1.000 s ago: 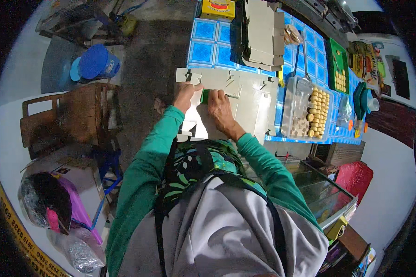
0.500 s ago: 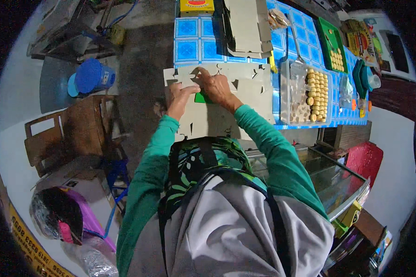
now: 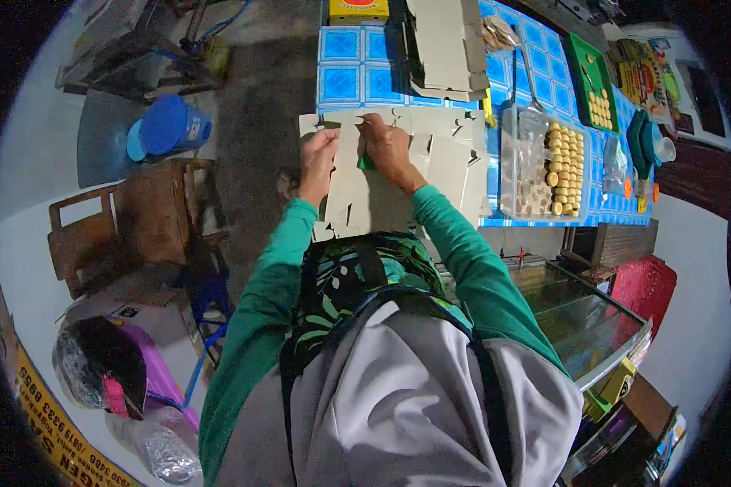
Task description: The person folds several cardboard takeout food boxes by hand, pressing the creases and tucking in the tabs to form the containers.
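Observation:
A flat, pale cardboard box blank (image 3: 365,193) with cut slots and flaps lies in front of me, on top of other cardboard sheets (image 3: 451,172). My left hand (image 3: 319,165) is closed on its left edge, with the fingers bent around the board. On the upper part of the same blank, my right hand (image 3: 386,152) has its fingers curled and pinches a flap near the far edge. A small patch of green (image 3: 365,161) shows beside the right palm; the hand partly hides it.
A clear plastic box (image 3: 509,174) with rows of small round pastries stands at the right, and a green tray (image 3: 583,73) holds more. Folded cardboard boxes (image 3: 443,49) are stacked at the back beside a yellow box (image 3: 357,11). A blue bucket (image 3: 170,130) is at the left.
My left hand has gone from lying thumb-out on the board to closing round its left edge. The blank's left side now looks raised and shifted. My right hand has moved slightly right.

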`<action>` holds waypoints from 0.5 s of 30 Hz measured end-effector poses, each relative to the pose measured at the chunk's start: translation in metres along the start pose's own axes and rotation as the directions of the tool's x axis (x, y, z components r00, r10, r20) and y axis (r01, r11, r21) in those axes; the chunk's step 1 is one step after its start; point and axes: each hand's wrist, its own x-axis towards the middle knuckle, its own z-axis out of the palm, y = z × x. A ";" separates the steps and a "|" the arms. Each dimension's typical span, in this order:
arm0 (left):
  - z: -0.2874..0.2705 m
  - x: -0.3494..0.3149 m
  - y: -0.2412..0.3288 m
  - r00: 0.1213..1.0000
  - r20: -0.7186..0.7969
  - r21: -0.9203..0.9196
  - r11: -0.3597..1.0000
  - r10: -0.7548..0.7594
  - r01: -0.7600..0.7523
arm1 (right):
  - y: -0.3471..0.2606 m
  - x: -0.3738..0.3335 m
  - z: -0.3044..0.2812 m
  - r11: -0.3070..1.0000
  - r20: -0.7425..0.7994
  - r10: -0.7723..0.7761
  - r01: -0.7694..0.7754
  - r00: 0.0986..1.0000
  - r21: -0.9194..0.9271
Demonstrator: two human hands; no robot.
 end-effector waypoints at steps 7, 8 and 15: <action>-0.007 0.008 -0.010 0.989 -0.149 0.098 0.994 -0.025 0.040 | 0.031 -0.009 0.003 0.877 0.089 -0.452 0.423 0.888 0.227; -0.009 0.011 -0.015 0.988 -0.154 0.092 0.995 -0.030 0.045 | 0.029 -0.015 0.001 0.878 0.097 -0.451 0.420 0.887 0.230; 0.000 0.004 -0.004 0.973 -0.229 0.184 0.981 -0.017 0.060 | 0.015 -0.008 0.002 0.994 0.253 -0.101 0.105 0.962 -0.003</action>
